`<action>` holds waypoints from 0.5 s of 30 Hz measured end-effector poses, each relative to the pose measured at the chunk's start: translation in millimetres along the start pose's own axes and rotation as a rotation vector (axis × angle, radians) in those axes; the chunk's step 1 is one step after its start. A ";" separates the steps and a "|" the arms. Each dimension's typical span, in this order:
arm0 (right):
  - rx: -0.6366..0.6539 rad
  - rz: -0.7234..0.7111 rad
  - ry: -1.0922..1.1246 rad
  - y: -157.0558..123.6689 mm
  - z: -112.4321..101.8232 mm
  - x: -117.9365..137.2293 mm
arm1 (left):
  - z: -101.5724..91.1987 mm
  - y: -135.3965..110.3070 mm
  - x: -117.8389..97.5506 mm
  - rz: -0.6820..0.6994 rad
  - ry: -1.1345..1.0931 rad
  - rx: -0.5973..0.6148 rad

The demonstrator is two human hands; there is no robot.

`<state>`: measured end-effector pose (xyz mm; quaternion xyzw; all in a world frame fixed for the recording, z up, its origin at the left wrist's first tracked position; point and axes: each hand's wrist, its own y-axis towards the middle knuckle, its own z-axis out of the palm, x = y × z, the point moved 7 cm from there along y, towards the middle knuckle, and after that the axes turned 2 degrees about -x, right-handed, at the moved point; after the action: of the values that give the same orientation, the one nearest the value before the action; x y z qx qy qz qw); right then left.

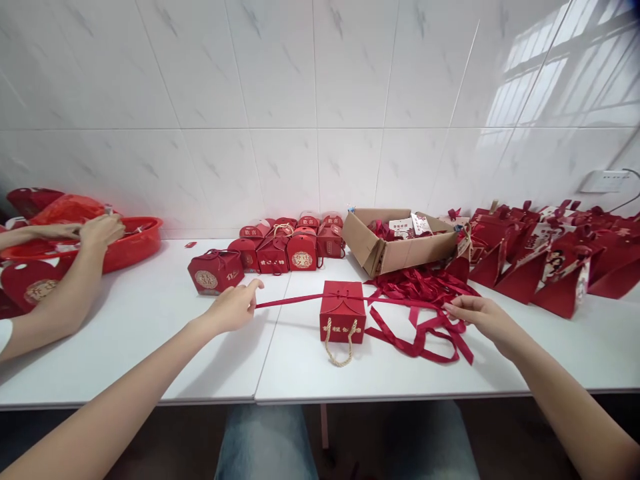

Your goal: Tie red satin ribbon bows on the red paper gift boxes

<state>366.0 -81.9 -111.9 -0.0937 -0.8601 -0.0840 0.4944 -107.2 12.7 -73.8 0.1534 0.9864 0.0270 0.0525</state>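
Observation:
A small red gift box [343,311] with a beige rope handle stands on the white table [150,347] in front of me. A red ribbon [290,301] is stretched level across its top. My left hand [234,306] pinches the ribbon's left end, to the left of the box. My right hand [475,315] pinches the ribbon on the right, over a heap of loose red ribbons [425,313].
Several finished red boxes [280,248] stand near the tiled wall. An open cardboard box [400,247] sits behind the ribbons, and red paper bags [540,260] crowd the right. At far left another person's hands [95,230] reach into a red basin [130,243].

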 end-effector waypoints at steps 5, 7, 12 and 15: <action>-0.104 -0.107 -0.228 8.3 0.3 21.7 | 8.1 16.3 -9.3 0.018 -0.015 0.057; -0.191 -0.160 -0.220 8.2 1.4 39.2 | 4.3 21.2 -26.1 0.063 -0.086 0.015; -0.001 -0.398 -0.138 1.1 55.4 98.0 | 0.1 27.8 -92.2 0.148 -0.500 -0.028; 0.176 -0.428 -0.118 3.8 98.9 114.3 | 12.4 34.0 -116.8 0.113 -0.518 -0.008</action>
<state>228.0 -45.9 -61.9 0.1295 -0.8919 -0.1058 0.4202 15.0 9.8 -72.6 0.2099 0.9297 -0.0062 0.3025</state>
